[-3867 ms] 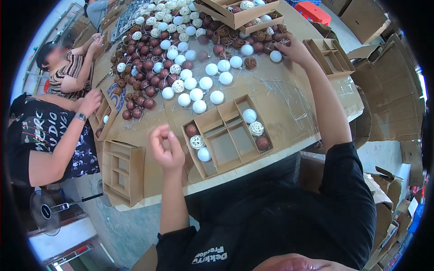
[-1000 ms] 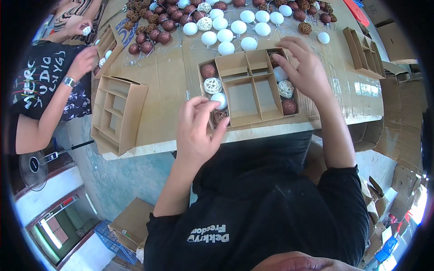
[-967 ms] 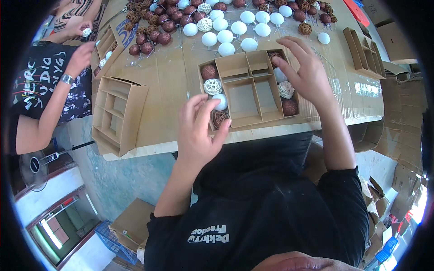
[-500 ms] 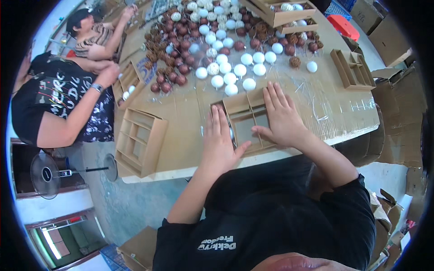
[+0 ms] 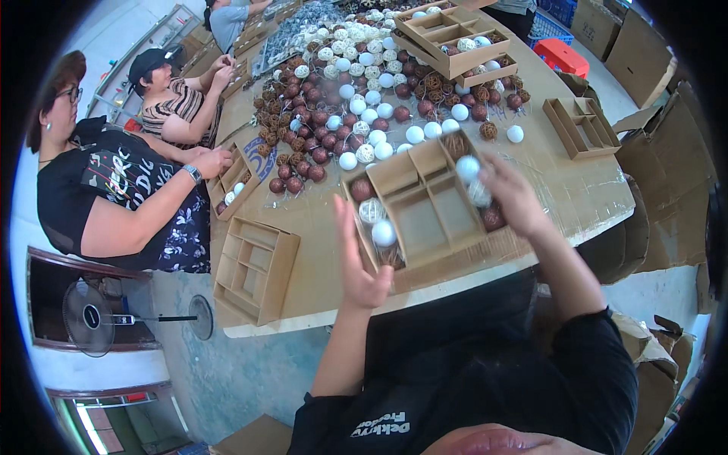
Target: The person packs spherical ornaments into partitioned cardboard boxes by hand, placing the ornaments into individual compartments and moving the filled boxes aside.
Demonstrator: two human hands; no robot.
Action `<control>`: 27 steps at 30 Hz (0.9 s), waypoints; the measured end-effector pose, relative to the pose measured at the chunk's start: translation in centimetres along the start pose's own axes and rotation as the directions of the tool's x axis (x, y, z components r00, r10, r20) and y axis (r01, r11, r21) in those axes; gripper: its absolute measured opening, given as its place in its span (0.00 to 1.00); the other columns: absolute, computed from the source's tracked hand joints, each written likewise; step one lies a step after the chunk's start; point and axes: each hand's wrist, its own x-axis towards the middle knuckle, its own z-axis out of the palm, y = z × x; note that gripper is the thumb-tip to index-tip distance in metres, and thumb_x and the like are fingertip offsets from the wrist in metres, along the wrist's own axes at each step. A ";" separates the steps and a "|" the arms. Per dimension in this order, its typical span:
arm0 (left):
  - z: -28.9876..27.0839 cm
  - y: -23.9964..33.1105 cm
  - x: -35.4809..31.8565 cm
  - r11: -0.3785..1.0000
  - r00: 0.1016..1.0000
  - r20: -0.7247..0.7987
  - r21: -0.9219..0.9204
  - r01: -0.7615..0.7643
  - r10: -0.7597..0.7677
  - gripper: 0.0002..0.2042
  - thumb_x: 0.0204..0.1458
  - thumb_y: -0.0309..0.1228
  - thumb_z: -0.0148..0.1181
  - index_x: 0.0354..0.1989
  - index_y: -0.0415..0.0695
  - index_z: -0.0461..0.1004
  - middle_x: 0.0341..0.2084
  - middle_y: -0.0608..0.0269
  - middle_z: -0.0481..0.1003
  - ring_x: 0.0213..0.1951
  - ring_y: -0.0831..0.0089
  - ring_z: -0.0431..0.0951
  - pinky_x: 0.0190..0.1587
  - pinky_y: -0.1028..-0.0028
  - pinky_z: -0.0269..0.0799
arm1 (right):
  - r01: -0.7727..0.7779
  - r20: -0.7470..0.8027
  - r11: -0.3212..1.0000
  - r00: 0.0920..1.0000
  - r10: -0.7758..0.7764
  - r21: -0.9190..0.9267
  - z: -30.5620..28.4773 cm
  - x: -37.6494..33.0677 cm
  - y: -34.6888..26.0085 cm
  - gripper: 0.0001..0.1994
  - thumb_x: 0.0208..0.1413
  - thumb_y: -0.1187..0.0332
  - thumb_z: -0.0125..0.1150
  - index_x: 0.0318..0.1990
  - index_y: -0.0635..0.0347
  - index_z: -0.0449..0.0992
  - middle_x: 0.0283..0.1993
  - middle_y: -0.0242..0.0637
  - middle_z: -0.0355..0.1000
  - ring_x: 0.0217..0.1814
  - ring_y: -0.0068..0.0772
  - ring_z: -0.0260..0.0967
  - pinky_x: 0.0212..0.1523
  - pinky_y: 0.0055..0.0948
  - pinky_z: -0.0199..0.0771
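A divided cardboard tray (image 5: 428, 246) sits tilted between my hands near the table's front edge. Down its left column run a dark red ball (image 5: 362, 189), a white woven ball (image 5: 371, 211), a smooth white ball (image 5: 384, 233) and a partly hidden brown twig ball (image 5: 390, 256). The right column holds a similar mix, partly covered by my right hand. Its middle compartments show bare cardboard. My left hand (image 5: 360, 265) is open, fingers stretched along the tray's left side, thumb by the near corner. Slightly blurred, my right hand (image 5: 519, 197) grips the right edge.
Loose white, dark red and woven balls (image 5: 356, 114) cover the table's far middle. Stacked divided trays (image 5: 455, 57) stand behind; others lie at right (image 5: 580, 129) and left (image 5: 258, 269). Co-workers sit along the left side, one beside a tray (image 5: 235, 186). A fan (image 5: 95, 317) stands at left.
The tray has turned and come up at an angle, showing balls in both side columns. My hands, earlier flat over its sides, now stand at its left and right edges.
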 end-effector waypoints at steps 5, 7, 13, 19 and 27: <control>-2.4 -5.3 -0.9 0.971 0.959 -0.185 0.066 0.231 -0.216 0.35 0.61 0.43 0.64 0.72 0.35 0.61 0.62 0.50 0.66 0.57 0.65 0.72 0.61 0.64 0.69 | 0.141 -0.313 0.979 0.946 -0.089 0.147 -2.0 9.5 -9.6 0.20 0.68 0.58 0.60 0.56 0.65 0.77 0.44 0.40 0.77 0.42 0.31 0.77 0.45 0.35 0.81; -2.2 -8.0 -0.8 0.860 0.839 -0.212 -0.013 0.510 -0.501 0.22 0.61 0.27 0.64 0.63 0.40 0.71 0.40 0.64 0.70 0.38 0.76 0.71 0.45 0.72 0.72 | 0.239 -0.412 0.947 0.901 -0.135 0.212 -4.4 16.3 -11.0 0.18 0.66 0.59 0.61 0.55 0.64 0.78 0.42 0.39 0.76 0.39 0.31 0.77 0.37 0.37 0.83; -0.3 -6.7 -0.4 0.877 0.937 -0.119 0.331 0.349 -0.329 0.19 0.60 0.27 0.65 0.60 0.43 0.74 0.39 0.65 0.71 0.36 0.74 0.72 0.43 0.72 0.72 | -0.107 -0.499 0.970 0.866 -0.018 -0.221 -9.1 24.9 -9.8 0.21 0.62 0.53 0.67 0.50 0.64 0.81 0.39 0.35 0.76 0.37 0.31 0.78 0.34 0.34 0.82; -2.3 -7.5 -0.7 0.830 0.847 -0.206 0.185 0.525 -0.490 0.16 0.62 0.28 0.63 0.58 0.41 0.74 0.38 0.64 0.71 0.37 0.76 0.70 0.42 0.72 0.70 | 0.014 -0.406 0.912 0.893 -0.196 -0.409 -13.3 20.5 -8.7 0.19 0.60 0.53 0.65 0.38 0.64 0.85 0.30 0.34 0.80 0.26 0.29 0.77 0.26 0.29 0.77; 0.1 -5.9 0.6 0.847 0.922 -0.100 0.369 0.384 -0.375 0.15 0.61 0.26 0.63 0.55 0.40 0.74 0.43 0.62 0.71 0.35 0.73 0.70 0.42 0.71 0.69 | -0.525 -0.526 -0.035 0.847 0.081 -0.850 -32.2 9.2 -0.1 0.16 0.57 0.65 0.58 0.45 0.65 0.85 0.49 0.52 0.83 0.53 0.55 0.82 0.53 0.51 0.81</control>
